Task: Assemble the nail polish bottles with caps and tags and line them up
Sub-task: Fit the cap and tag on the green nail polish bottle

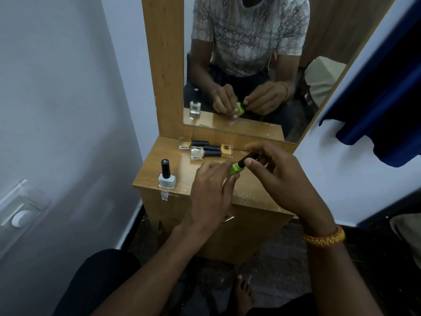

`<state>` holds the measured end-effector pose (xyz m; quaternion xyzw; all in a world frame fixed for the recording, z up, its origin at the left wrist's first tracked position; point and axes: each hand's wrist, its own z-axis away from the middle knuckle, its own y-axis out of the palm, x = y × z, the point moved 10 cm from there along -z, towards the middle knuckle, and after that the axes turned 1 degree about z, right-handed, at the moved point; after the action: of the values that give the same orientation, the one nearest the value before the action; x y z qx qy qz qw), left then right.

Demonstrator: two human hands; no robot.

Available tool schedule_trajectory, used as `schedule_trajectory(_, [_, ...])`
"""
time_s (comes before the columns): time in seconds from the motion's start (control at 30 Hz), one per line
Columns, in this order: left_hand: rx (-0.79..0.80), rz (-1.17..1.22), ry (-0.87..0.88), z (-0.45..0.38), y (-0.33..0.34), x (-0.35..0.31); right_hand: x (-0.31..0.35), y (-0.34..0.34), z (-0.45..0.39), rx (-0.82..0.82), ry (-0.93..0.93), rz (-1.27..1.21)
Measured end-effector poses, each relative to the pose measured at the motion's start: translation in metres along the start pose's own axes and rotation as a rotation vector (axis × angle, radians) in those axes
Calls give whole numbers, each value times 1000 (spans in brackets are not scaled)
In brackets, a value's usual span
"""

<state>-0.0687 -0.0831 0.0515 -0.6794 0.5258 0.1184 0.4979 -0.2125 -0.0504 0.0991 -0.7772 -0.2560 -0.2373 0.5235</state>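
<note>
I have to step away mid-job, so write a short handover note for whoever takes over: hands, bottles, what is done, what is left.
Left hand grips the green bottle above the wooden table. Right hand pinches its black cap.
Done: the white bottle stands capped near the table's front left corner.
Left: three capped yellowish bottles lie on their sides by the mirror; stand them in line. Tags: cannot tell.

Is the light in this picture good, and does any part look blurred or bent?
Head view: the light is dim and bluish; the wall and mirror frame lean outward from wide-angle distortion; the hands' edges are slightly soft around the green bottle; a weak sheen lies on the table.
</note>
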Motion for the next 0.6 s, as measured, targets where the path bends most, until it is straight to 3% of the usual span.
schedule_trajectory(0.17, [-20, -35, -25, 2, 0, 0, 11, -11, -1, -219, 36, 25])
schedule_trajectory(0.37, [-37, -7, -61, 5, -5, 4, 11, 9, -4, 48, 4, 57])
schedule_trajectory(0.5, [-54, -26, -40, 4, -8, -4, 7, 0, -2, -188, 86, 85])
schedule_trajectory(0.6, [-50, -39, -72, 4, -7, 1, 7, -1, -4, -171, 72, 51])
